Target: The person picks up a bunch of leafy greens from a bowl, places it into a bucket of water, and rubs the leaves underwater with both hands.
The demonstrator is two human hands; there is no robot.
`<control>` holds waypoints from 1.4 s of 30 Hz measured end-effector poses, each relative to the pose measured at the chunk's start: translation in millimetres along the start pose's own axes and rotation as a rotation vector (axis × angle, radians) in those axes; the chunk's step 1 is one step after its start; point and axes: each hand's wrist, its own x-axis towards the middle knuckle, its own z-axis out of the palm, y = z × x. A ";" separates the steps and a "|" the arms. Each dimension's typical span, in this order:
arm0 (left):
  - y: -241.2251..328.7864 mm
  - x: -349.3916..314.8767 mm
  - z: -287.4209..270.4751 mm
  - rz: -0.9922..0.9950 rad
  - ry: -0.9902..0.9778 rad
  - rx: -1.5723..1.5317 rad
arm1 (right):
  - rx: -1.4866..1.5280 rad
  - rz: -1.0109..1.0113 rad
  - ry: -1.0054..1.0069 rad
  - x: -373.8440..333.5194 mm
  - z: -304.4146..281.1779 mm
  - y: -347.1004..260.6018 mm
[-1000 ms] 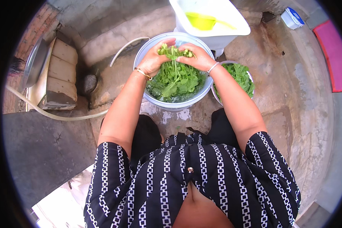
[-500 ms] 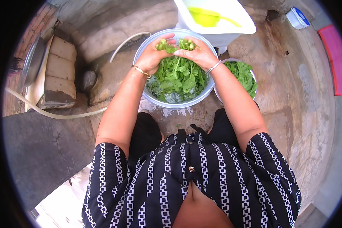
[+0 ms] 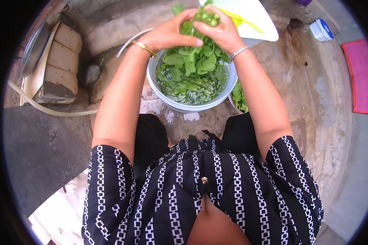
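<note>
Above a round, pale blue-white basin [image 3: 152, 85], my two hands hold up a dripping bunch of leafy greens [image 3: 196, 61]. My right hand [image 3: 224, 32] is closed round the pale green stems, which bundle near its thumb. On the bunch's other side, my left hand [image 3: 167, 34] cups it loosely, thumb across the leaves; its fingertips are partly hidden behind the greens. The leaves hang down over the basin. In the basin's water float more greens [image 3: 188, 87], wet and partly submerged.
A bowl of greens [image 3: 239, 98] stands right of the basin, partly behind my right forearm. Beyond is a white tub [image 3: 259, 22] with a yellow-green scoop [image 3: 243, 20]. A hose [image 3: 49, 120] and brick block [image 3: 61, 61] are at left; a blue-lidded container [image 3: 321, 29] sits far right.
Both hands have lifted the bunch up and away from me, out of the basin. The greens floating in the water now show below it. The view has shifted slightly.
</note>
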 end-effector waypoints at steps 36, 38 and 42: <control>-145.8 27.4 73.4 -0.443 -0.178 0.255 | -0.156 0.257 0.177 -28.7 32.8 139.4; -180.8 15.9 100.1 -0.579 -0.211 0.343 | -0.346 0.374 0.149 -44.9 48.8 169.4; -222.7 28.0 139.9 -0.607 -0.451 0.603 | -0.713 0.575 -0.037 -56.5 39.5 229.3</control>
